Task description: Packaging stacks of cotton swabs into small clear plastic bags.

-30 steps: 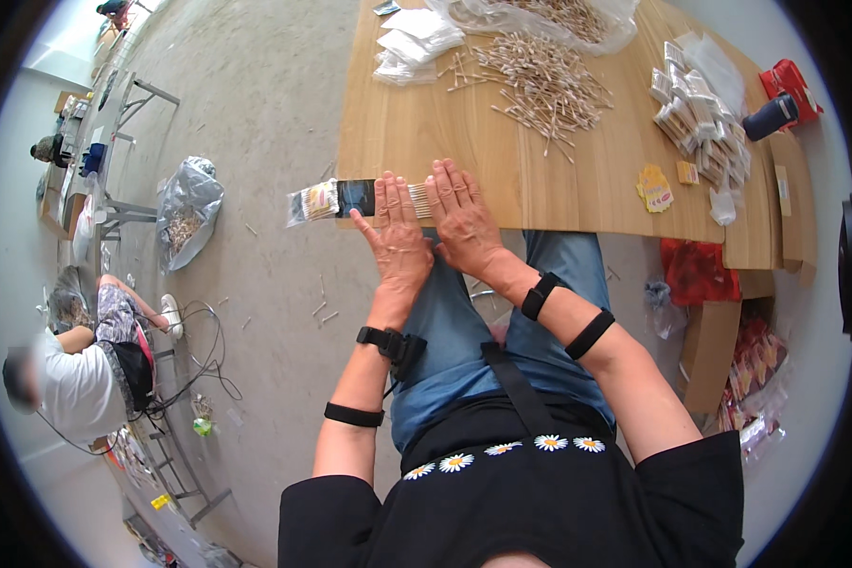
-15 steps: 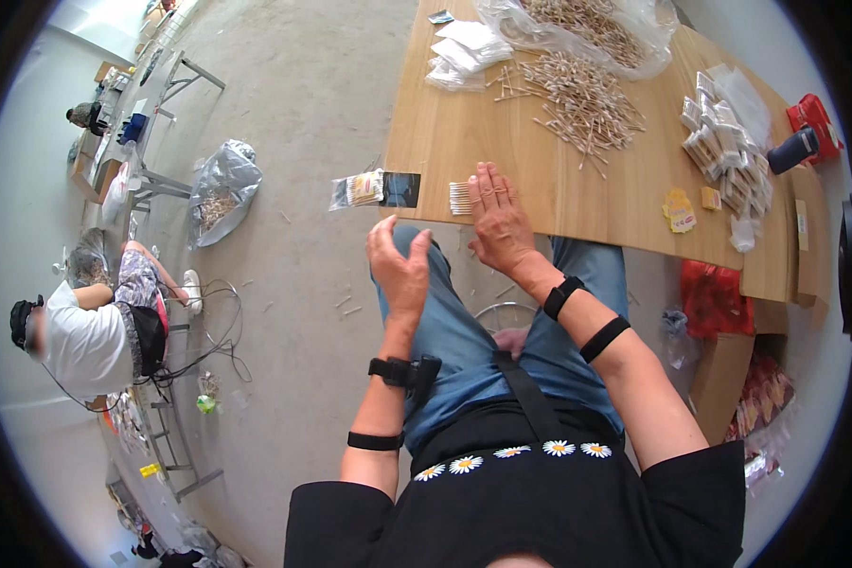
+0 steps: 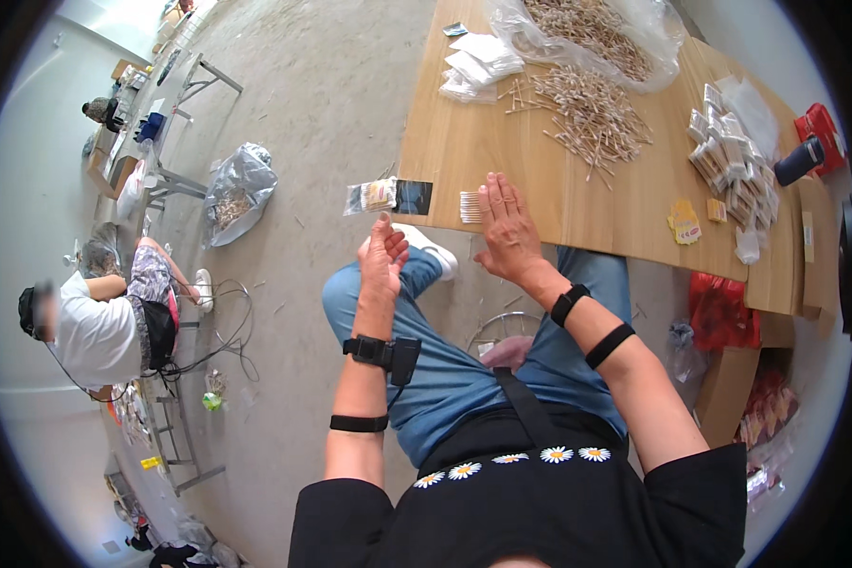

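Observation:
A small clear packet (image 3: 388, 196) of wooden sticks with a dark end lies half over the near left edge of the wooden table (image 3: 540, 170). My right hand (image 3: 506, 227) rests flat, fingers together, on the packet's right end at the table edge. Off the table and just below the packet, my left hand (image 3: 383, 257) is raised with fingers loosely curled and nothing in it. A loose heap of wooden sticks (image 3: 587, 109) lies further back on the table.
A big clear bag of sticks (image 3: 587, 28) and flat packets (image 3: 483, 62) sit at the far edge. Filled packets (image 3: 734, 170) and a red tool (image 3: 809, 142) lie to the right. A grey bag (image 3: 237, 189) is on the floor. A person (image 3: 95, 322) sits at the left.
My left hand has lifted off the packet and drawn back off the table edge. The right hand stays pressed on the packet. The camera view has shifted, so the table sits more to the right.

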Motion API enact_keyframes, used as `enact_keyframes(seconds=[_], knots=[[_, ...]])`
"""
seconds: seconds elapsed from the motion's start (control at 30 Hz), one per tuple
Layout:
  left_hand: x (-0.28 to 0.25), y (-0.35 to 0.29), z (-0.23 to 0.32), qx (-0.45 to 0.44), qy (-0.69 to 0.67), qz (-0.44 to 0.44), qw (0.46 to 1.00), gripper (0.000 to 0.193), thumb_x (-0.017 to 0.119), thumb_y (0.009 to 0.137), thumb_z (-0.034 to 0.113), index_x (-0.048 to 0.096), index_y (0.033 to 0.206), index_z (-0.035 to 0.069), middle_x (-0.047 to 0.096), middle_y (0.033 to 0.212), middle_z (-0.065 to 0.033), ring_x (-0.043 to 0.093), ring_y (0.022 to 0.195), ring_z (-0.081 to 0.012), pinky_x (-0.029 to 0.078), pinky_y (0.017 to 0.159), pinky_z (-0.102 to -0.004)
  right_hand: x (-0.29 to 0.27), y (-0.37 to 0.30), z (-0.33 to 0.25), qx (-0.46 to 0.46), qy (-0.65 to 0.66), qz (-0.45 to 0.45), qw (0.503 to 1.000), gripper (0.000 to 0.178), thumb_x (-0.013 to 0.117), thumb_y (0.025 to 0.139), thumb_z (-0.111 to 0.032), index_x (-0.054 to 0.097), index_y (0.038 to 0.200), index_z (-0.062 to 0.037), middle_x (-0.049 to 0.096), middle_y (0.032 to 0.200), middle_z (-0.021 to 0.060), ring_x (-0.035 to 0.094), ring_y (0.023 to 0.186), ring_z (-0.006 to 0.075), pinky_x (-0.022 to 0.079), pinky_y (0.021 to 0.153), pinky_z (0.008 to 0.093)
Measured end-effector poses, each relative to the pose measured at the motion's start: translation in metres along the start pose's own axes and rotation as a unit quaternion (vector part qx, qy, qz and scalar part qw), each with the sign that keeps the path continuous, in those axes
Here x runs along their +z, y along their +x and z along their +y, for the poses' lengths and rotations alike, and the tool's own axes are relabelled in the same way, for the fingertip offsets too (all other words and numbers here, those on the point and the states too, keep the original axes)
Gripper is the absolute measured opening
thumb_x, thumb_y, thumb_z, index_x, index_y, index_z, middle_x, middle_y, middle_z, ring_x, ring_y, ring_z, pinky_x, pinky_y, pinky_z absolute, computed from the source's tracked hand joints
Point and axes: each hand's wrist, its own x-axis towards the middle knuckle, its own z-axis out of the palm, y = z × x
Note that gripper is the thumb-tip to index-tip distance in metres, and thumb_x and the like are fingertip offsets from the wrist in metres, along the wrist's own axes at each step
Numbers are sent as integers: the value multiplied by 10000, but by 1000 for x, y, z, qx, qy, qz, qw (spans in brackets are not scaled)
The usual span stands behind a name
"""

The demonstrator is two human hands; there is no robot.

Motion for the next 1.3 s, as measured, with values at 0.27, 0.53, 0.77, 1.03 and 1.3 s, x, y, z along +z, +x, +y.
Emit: enact_keyframes(seconds=[0.27, 0.53, 0.77, 1.03, 1.3], knots=[[14, 67, 4, -33, -182, -20, 983, 548, 820, 709, 579, 632, 946, 122, 623, 804, 12, 586, 708, -115, 462, 594, -287, -7, 0, -4, 10, 12, -24, 1000, 1151, 863, 596, -362, 258, 1459, 100, 215, 1552, 286, 176, 1472, 406, 159, 1211, 461], [24, 114, -12, -14, -282, 13, 959, 347, 761, 840, 425, 630, 940, 121, 673, 844, -9, 647, 644, -148, 539, 541, -264, -10, 6, -10, 18, 12, -42, 999, 1179, 872, 590, -361, 235, 1471, 94, 198, 1556, 292, 160, 1475, 420, 152, 1208, 473], [21, 110, -11, -101, -360, -120, 919, 288, 642, 933, 404, 624, 946, 117, 694, 883, -25, 687, 768, -173, 592, 695, -353, 1, 28, -39, 32, 34, -36, 998, 1199, 872, 585, -395, 228, 1465, 102, 186, 1557, 297, 136, 1479, 428, 137, 1210, 486], [8, 121, -19, -105, -387, -204, 893, 342, 627, 935, 418, 647, 1011, 85, 710, 965, -65, 691, 882, -221, 575, 845, -392, 30, 76, -87, 5, 61, -23, 998, 1194, 858, 593, -418, 232, 1460, 111, 191, 1551, 304, 123, 1478, 442, 139, 1207, 491], [19, 106, -12, -72, -362, -124, 921, 337, 655, 916, 426, 621, 1001, 102, 699, 958, -44, 690, 858, -197, 590, 776, -363, 49, 86, -99, 29, 26, 19, 999, 1045, 787, 662, -356, 283, 1434, 135, 202, 1548, 310, 139, 1477, 441, 126, 1204, 502]])
